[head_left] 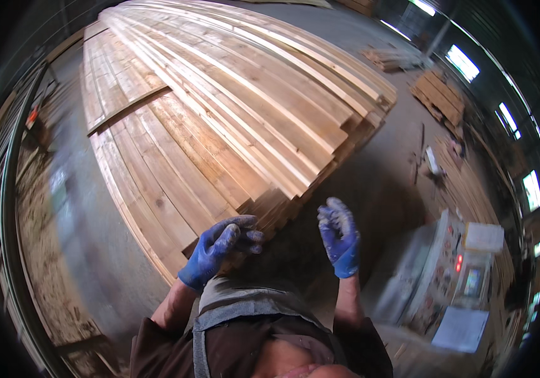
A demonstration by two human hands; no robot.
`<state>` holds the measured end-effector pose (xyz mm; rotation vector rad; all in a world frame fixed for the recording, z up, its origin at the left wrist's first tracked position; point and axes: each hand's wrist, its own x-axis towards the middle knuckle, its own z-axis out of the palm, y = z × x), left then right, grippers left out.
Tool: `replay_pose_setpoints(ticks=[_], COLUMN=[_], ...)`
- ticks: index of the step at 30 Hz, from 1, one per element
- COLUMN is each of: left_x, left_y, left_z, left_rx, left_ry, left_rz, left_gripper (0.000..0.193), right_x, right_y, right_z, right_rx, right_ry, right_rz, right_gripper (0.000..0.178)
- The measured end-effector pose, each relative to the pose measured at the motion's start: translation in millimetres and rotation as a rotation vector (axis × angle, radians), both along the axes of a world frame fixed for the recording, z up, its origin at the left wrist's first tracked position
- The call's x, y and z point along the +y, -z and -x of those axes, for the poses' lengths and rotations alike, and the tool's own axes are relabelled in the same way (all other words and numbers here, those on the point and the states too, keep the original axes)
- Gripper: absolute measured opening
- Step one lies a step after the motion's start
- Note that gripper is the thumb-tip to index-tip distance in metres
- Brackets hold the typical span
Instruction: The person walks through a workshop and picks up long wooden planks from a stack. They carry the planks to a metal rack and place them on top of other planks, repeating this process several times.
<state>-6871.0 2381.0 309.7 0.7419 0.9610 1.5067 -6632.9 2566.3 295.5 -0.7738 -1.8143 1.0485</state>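
My left hand (219, 247), in a worn blue work glove, hovers by the near ends of a large stack of wooden boards (219, 126). Its fingers point right, loosely bent and apart, with nothing seen in them. Whether it touches a board end cannot be told. My right hand (339, 238), gloved the same way, is raised off the stack's near right corner. Those fingers are half bent and apart, also with nothing in them. The boards lie lengthwise in layers with stepped ends, running away from me.
Across the stack's left part lies a thin wooden strip (128, 111). A control panel (449, 277) with buttons and a lit display stands at lower right. A metal railing (11, 170) runs along the left. Farther right are a wood pile (438, 97) and long strips on the floor.
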Motion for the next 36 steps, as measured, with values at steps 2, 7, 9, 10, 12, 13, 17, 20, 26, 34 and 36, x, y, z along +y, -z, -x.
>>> replay_pose_setpoints(ticks=[2, 7, 9, 10, 12, 13, 17, 20, 26, 34, 36], left_x=[25, 90, 105, 116, 131, 137, 147, 154, 143, 150, 137], left_y=[14, 16, 43, 52, 39, 30, 14, 27, 3, 31, 6], left_z=[-14, -48, -48, -47, -51, -55, -60, -57, -56, -55, -51], left_rx=[-0.081, -0.256, -0.312, -0.337, -0.361, -0.363, -0.446, -0.280, -0.277, -0.158, -0.033], left_ry=[-0.030, -0.096, -0.107, -0.091, -0.071, -0.042, -0.095, -0.125, -0.112, -0.195, -0.209], left_rz=[-0.041, 0.027, -0.026, -0.056, -0.024, 0.001, 0.023, 0.033, -0.036, 0.024, 0.047], left_gripper=[0.061, 0.070, 0.070, 0.070, 0.075, 0.078, 0.078, 0.075, 0.071, 0.062, 0.056], right_x=[36, 112, 125, 132, 134, 136, 142, 148, 123, 111, 113], right_y=[-27, -82, -98, -98, -97, -95, -99, -105, -132, -108, -109], right_z=[0, 8, 28, 35, 44, 47, 52, 47, 60, 48, 43], right_rx=[0.030, -0.171, -0.277, -0.290, -0.305, -0.304, -0.329, -0.334, -0.325, -0.524, -0.585], right_ry=[0.012, 0.051, 0.042, 0.007, 0.062, 0.098, 0.101, 0.127, 0.005, -0.137, -0.262], right_rz=[-0.237, -0.669, -0.809, -0.782, -0.844, -0.867, -0.907, -1.098, -1.101, -1.071, -1.085], right_gripper=[0.052, 0.058, 0.060, 0.064, 0.064, 0.063, 0.056, 0.047, 0.041, 0.064, 0.078])
